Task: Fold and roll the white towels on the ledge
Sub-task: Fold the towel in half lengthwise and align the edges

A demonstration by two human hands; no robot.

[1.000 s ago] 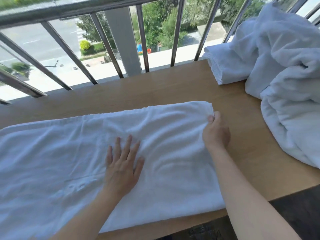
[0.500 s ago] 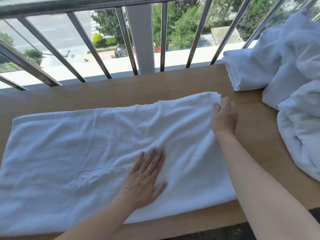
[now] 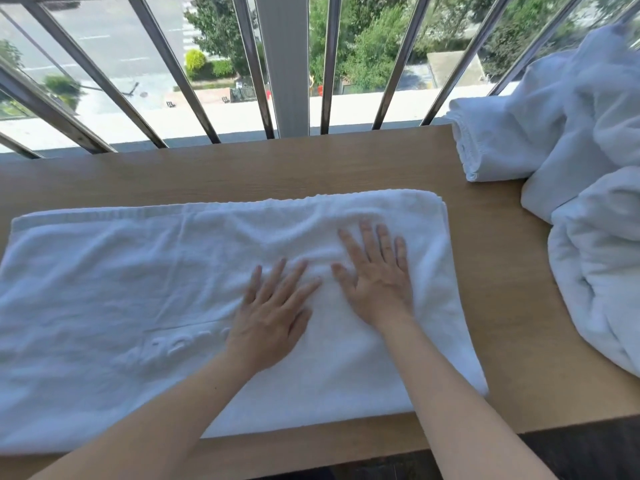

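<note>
A white towel (image 3: 131, 289), folded into a long rectangle, lies flat across the wooden ledge (image 3: 263, 168). My left hand (image 3: 273, 313) rests on it palm down, fingers straight and spread, near the towel's middle. My right hand (image 3: 375, 275) lies flat beside it on the towel's right part, fingers also spread. Both palms press on the cloth; neither holds anything. The towel's right edge shows several stacked layers.
A rolled or folded white towel (image 3: 491, 147) sits at the ledge's back right. A crumpled pile of white towels (image 3: 595, 209) fills the right side. Metal railing bars (image 3: 284, 64) stand along the ledge's far edge. The ledge's near edge drops to a dark floor.
My right hand has let go of the towel's far right corner and now lies flat on the towel. My left hand has slid to the right, close beside it.
</note>
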